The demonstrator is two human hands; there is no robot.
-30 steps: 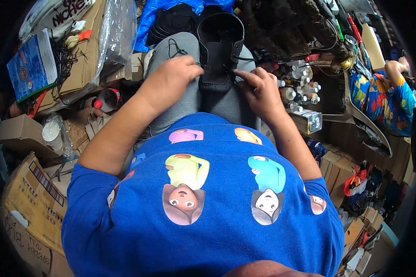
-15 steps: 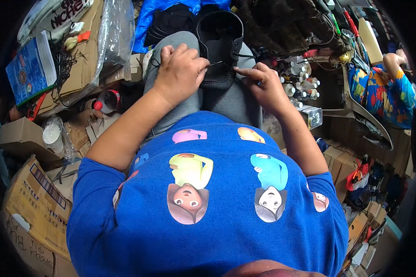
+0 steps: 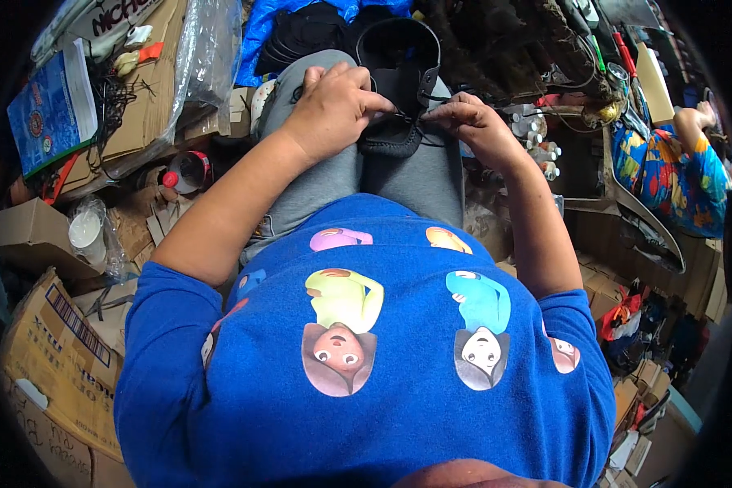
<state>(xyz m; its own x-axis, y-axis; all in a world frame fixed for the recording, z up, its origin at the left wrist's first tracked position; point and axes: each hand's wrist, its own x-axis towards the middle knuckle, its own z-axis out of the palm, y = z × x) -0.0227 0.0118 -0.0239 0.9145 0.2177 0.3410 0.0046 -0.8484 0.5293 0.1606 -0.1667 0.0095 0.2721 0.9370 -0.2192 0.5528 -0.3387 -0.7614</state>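
A black shoe (image 3: 396, 141) rests on my grey-trousered lap, rounded, stitched toe toward me and the open collar at the far end. Dark laces (image 3: 437, 98) cross its front opening. My left hand (image 3: 333, 104) is on the shoe's left side, thumb and fingers pinched on a black lace above the opening. From the right, my right hand (image 3: 473, 128) reaches in with its fingertips pressed together on the lace near the shoe's edge. The fingertips of both hands are only a short gap apart. The lace ends are too thin to follow clearly.
More black shoe-like pieces (image 3: 305, 37) lie on a blue plastic sheet (image 3: 254, 49) beyond my knees. Small clear bottles (image 3: 537, 138) stand at the right. Cardboard (image 3: 61, 350) and a blue book (image 3: 50, 122) are at the left. Another person in patterned clothes (image 3: 667, 175) sits far right.
My left fingertips have moved right over the shoe's opening. My right hand has shifted slightly right, its pointing finger now closed in on the lace. The shoe sits a little further right in view.
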